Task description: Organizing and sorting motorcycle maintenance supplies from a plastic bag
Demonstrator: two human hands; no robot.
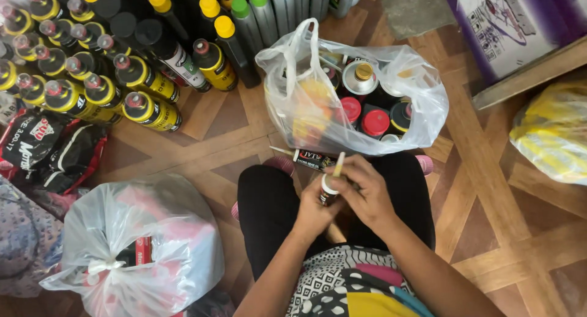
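Two hands clamped on small tube: left hand (pixel 313 210) grips body (pixel 328 190), right hand (pixel 365 191) pinches nozzle; just beyond grip, open plastic bag (pixel 422 103) of bottles.

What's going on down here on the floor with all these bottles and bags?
A person sits on the wooden floor with both hands at a small dark tube. The left hand grips the tube; the right hand holds its pale nozzle. A similar tube lies just beyond the hands. Ahead stands an open plastic bag of cans and bottles, with rows of yellow-and-black bottles to the left and a tied white bag nearer.
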